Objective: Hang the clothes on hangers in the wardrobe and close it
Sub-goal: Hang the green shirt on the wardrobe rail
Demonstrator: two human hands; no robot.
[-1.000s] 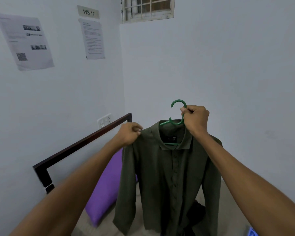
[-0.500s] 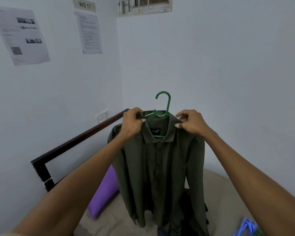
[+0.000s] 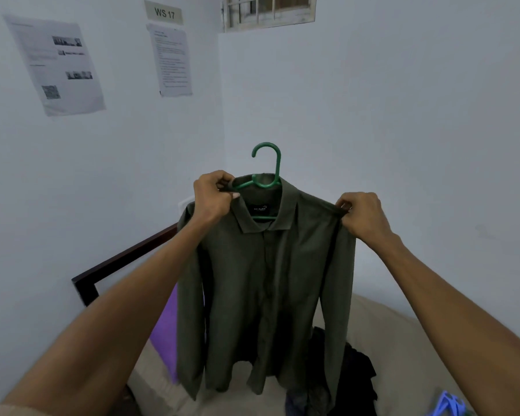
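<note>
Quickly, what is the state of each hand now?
Left hand: closed, pinching the shirt near the collar.
Right hand: closed, pinching the shirt's shoulder.

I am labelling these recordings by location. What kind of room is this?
Probably a small bedroom used as a numbered workstation: a bed with a purple pillow, and a "WS 17" sign on the wall.

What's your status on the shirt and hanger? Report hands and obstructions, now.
Left hand pinches collar side, right hand pinches shoulder of olive shirt. Shirt hangs on green hanger above the bed. Wardrobe not in view; nothing blocking.
</note>
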